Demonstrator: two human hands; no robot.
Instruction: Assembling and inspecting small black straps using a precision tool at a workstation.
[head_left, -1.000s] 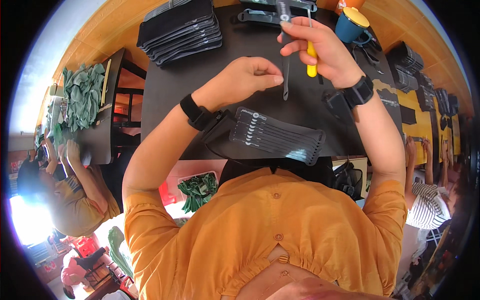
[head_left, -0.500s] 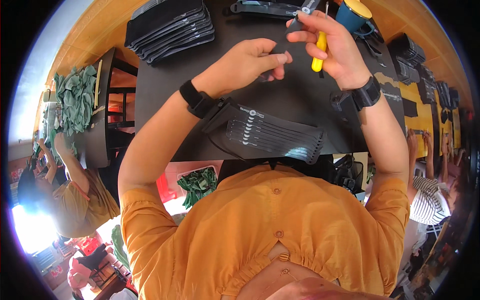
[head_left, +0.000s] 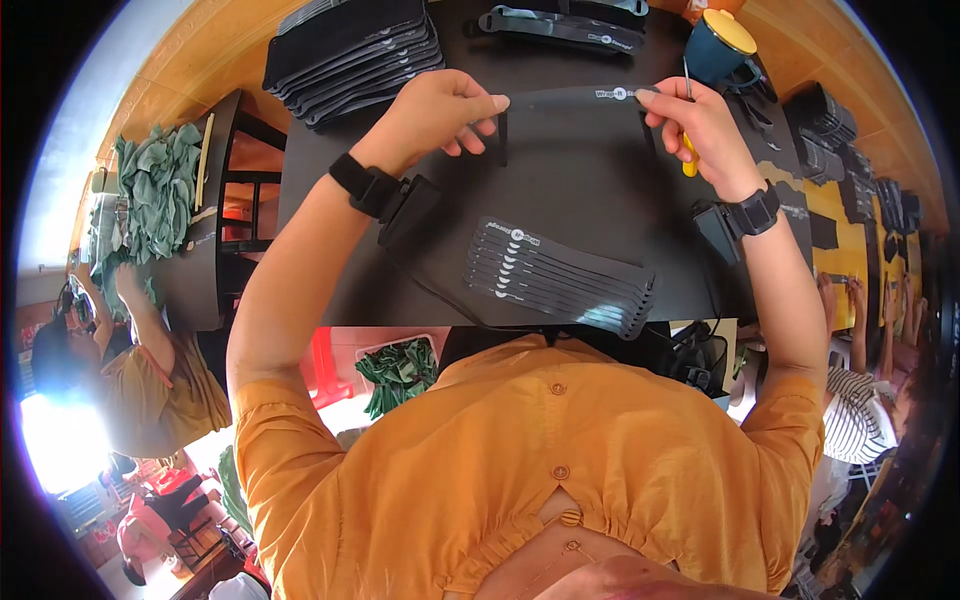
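A black strap (head_left: 560,96) with white print is stretched between my hands above the dark table (head_left: 400,285). My left hand (head_left: 440,112) pinches its left end between thumb and fingertips. With thumb and forefinger my right hand (head_left: 703,128) pinches the printed right end. A yellow-handled tool with a thin metal shaft (head_left: 689,158) is also tucked in the right hand, its tip hidden from me. Nearer to me lies a fanned row of black straps (head_left: 555,275), overlapping, with white marks at their left ends.
A tall stack of black straps (head_left: 350,50) stands at the far left, and another bundle (head_left: 560,28) lies at the far middle. At the far right is a blue mug with a yellow lid (head_left: 718,50). Green cloth pieces (head_left: 160,190) hang at left; other people work on both sides.
My hands have moved apart, drawing the strap out straight between them. The left hand has gone left and up, the right hand right and down, still with the yellow-handled tool.
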